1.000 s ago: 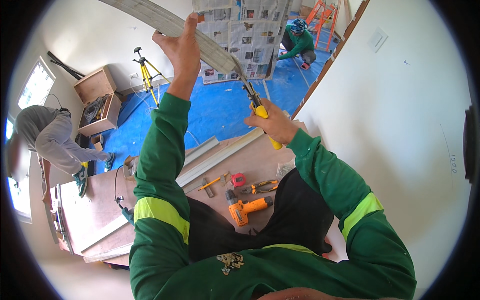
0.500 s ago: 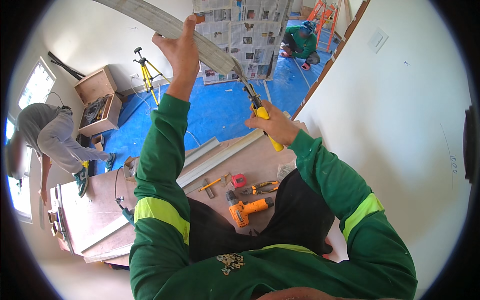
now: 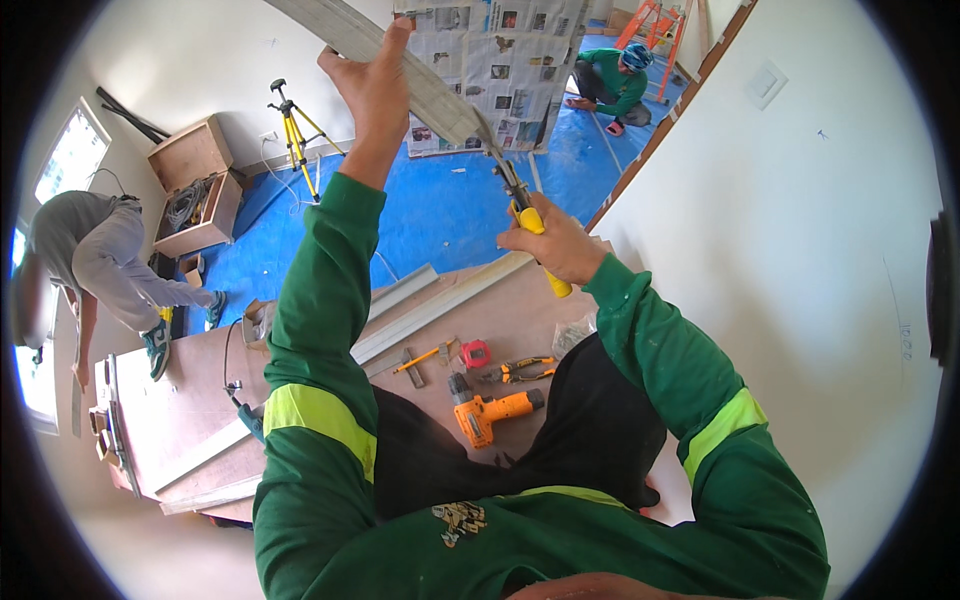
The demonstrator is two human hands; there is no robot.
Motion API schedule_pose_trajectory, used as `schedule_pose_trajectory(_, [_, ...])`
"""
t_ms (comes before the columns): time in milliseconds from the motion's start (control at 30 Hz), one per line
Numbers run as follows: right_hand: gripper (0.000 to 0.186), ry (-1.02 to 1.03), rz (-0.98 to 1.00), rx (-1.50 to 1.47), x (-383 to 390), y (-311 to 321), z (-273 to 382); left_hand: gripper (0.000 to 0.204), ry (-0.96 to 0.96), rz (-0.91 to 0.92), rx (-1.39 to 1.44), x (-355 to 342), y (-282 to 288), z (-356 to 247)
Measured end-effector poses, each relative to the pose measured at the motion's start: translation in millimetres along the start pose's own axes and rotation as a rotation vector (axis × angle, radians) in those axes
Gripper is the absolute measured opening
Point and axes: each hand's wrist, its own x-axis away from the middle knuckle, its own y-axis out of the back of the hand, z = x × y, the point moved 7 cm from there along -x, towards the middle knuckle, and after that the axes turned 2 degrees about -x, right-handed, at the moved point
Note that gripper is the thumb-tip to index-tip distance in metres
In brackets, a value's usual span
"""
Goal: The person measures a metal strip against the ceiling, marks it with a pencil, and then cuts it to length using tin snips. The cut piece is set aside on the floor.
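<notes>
My left hand (image 3: 370, 90) grips a long grey metal channel (image 3: 437, 98) held up in front of me, thumb on its near edge. The channel runs from the top edge of the picture down to the right. Yellow-handled tin snips (image 3: 512, 190) are in my right hand (image 3: 562, 245), with fingers wrapped round the handles. Their blades meet the channel's lower end. On the board between my legs lie an orange cordless drill (image 3: 488, 410), pliers (image 3: 520, 370), a red tape measure (image 3: 475, 353), a pencil (image 3: 420, 358) and a small metal piece (image 3: 412, 368).
More metal channels (image 3: 440, 310) lie on the brown board (image 3: 200, 390). A yellow tripod (image 3: 295, 140) and an open wooden box (image 3: 195, 215) stand on blue floor sheeting (image 3: 430, 215). One person (image 3: 95, 250) bends at left; another (image 3: 615, 85) crouches near an orange ladder (image 3: 655, 40). A white wall (image 3: 780, 220) rises at right.
My hands, the channel and the snips shift slightly right in the picture. The snips stay at the channel's end. The crouching person's head and arms have moved a little.
</notes>
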Motion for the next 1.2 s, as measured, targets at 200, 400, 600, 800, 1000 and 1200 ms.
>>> schedule_pose_trajectory(200, [0.046,-0.008,0.032,0.004,-2.7,2.9,-4.7,0.086,0.076,-0.061,0.014,-1.9,7.1,21.4])
schedule_pose_trajectory(400, [0.044,-0.035,0.056,0.007,-4.8,4.2,-14.8,0.087,0.065,-0.034,0.031,-2.5,9.2,30.5])
schedule_pose_trajectory(600, [0.042,-0.055,0.063,0.118,-5.4,4.0,-22.2,0.079,0.148,-0.074,-0.095,1.7,13.2,38.5])
schedule_pose_trajectory(800, [0.042,-0.131,0.090,0.089,-3.5,2.9,-26.2,0.072,0.207,-0.099,-0.136,7.6,12.5,46.5])
schedule_pose_trajectory(1000, [0.035,-0.109,0.071,0.132,-2.1,8.1,-26.5,0.068,0.179,-0.047,-0.119,9.3,13.8,54.2])
schedule_pose_trajectory(1200, [0.039,-0.168,-0.006,0.224,1.6,13.1,-37.9,0.068,0.148,-0.011,-0.044,15.2,8.8,57.6])
